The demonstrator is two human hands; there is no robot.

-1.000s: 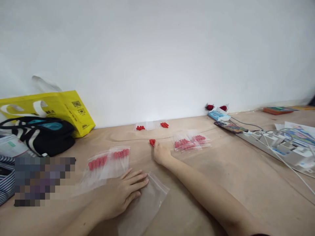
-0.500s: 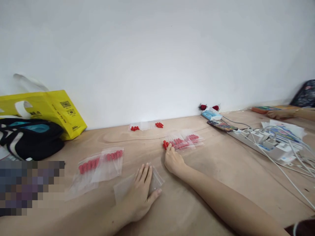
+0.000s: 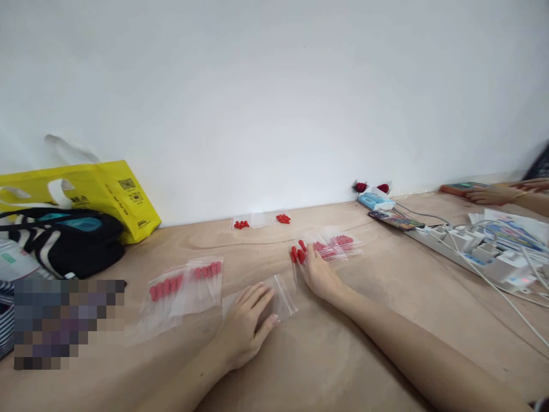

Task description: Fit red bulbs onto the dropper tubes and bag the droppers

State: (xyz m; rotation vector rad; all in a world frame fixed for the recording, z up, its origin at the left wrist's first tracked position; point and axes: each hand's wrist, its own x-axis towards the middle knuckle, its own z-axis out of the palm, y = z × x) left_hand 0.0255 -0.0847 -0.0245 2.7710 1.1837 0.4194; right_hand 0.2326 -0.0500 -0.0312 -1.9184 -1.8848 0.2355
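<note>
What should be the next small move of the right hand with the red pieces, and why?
Probably the right hand should slide the loose red pieces at its fingertips toward the empty clear bag that the left hand presses flat on the table. The pieces lie just beyond the bag, and filled bags lie to the left.

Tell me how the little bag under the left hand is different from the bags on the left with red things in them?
The flat bag under the left hand looks empty; the filled bags hold rows of red pieces. The flat bag is a single one pinned by fingers; the filled bags lie several together, overlapping, with no hand on them. Both are clear plastic and lie on the wooden table.
</note>
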